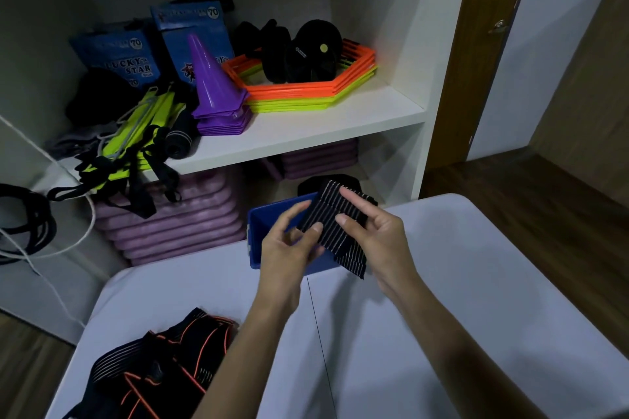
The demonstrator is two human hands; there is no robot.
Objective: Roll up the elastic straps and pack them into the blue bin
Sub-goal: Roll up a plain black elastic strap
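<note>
So I've got the striped black strap (335, 214) up in both hands over the blue bin (258, 218), which sits at the far edge of the white table (476, 282). My left hand (289, 245) pinches its lower left side, thumb on top and fingers curled underneath. My right hand (374, 231) holds the right side, with a couple of fingers lying straight across the stripes and the thumb pressing on the front. The strap is only partly rolled, and a loose end hangs down past the bin's front wall.

A pile of other straps (163, 367), black with orange trim, sits on the near left corner of the table. Behind the bin is a white shelf (323, 126) with a purple cone (211, 78), orange and yellow hexagon rings (306, 92) and blue packets (119, 54).
</note>
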